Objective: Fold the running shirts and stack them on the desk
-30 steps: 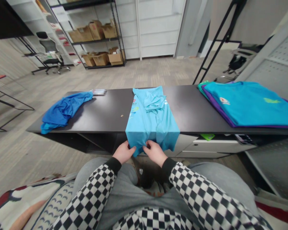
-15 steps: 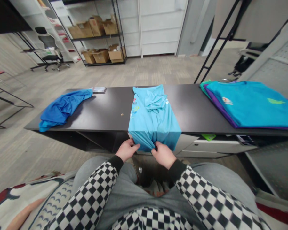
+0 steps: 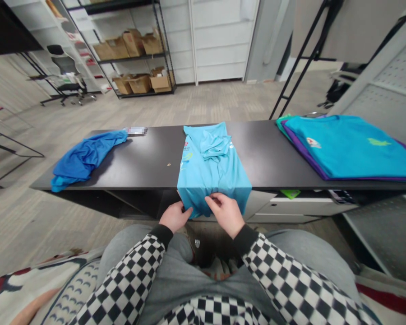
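A light blue shirt [image 3: 211, 169] lies in a long strip across the dark cabinet top, a bunched part on its far half and its near end hanging over the front edge. My left hand [image 3: 176, 216] pinches the hanging part at its lower left corner. My right hand [image 3: 226, 212] is on the hanging cloth just below the edge, thumb and fingers closed on a bit of it. Small printed logos show along the shirt's left side.
A crumpled dark blue garment [image 3: 84, 158] lies on the left of the cabinet top [image 3: 145, 158]. Flat shirts in a stack [image 3: 352, 149], bright blue uppermost, cover the right end. Behind stands a shelf with cardboard boxes [image 3: 140, 83]. A black-framed stand [image 3: 299, 67] rises behind the right side.
My right hand has moved up the hanging cloth toward the cabinet edge, and the folds there have shifted. My left hand stays at the lower left corner. The view has shifted slightly.
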`<state>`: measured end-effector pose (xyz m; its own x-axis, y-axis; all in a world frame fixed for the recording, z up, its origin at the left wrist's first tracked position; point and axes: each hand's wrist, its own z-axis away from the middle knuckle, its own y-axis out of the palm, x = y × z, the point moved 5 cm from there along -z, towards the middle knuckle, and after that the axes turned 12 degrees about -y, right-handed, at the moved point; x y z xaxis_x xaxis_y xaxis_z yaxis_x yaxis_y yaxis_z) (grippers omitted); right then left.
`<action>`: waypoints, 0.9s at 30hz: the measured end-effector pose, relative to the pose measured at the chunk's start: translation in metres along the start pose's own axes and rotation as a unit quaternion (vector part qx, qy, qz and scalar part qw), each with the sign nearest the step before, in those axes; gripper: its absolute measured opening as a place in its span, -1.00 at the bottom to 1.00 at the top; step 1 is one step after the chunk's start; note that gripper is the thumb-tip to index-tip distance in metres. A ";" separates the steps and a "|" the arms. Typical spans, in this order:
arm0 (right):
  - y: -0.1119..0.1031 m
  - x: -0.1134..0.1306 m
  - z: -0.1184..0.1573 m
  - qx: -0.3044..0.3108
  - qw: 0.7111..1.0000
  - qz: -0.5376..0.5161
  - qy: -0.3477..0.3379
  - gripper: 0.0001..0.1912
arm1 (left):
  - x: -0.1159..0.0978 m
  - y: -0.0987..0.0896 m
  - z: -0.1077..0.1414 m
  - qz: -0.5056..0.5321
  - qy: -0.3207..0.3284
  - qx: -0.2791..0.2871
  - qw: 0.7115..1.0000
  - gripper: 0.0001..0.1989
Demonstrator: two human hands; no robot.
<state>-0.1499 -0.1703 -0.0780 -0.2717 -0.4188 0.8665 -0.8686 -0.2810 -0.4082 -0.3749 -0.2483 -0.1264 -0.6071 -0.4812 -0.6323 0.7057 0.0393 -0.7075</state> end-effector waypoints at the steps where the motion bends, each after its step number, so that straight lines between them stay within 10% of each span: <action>1: 0.000 0.003 -0.001 -0.006 1.000 0.003 -0.008 -0.61 | 0.000 0.001 0.001 -0.004 -0.003 0.004 1.000 -0.78; 10: -0.010 0.030 0.003 -0.025 0.998 0.047 -0.040 -0.74 | 0.003 0.001 0.003 -0.060 -0.015 -0.013 0.998 -0.77; 15: -0.019 0.035 0.001 0.023 0.991 0.122 -0.045 -0.69 | 0.004 0.010 0.016 -0.126 -0.052 0.086 0.987 -0.72; 19: -0.044 0.062 -0.007 -0.005 0.985 0.124 -0.122 -0.62 | -0.049 0.004 0.046 0.080 0.010 0.161 0.984 -0.66; 23: -0.090 0.079 -0.030 -0.134 0.969 0.122 -0.170 -0.63 | -0.121 -0.014 0.059 0.220 0.042 0.048 0.973 -0.55; 27: -0.130 0.070 -0.059 -0.235 0.949 0.141 -0.157 -0.63 | -0.171 -0.010 0.053 0.111 0.092 -0.066 0.987 -0.59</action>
<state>-0.0801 -0.1116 0.0527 -0.4485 -0.6778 0.5826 -0.8884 0.2668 -0.3736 -0.2590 -0.2127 0.0053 -0.5083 -0.2807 -0.8141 0.7821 0.2452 -0.5729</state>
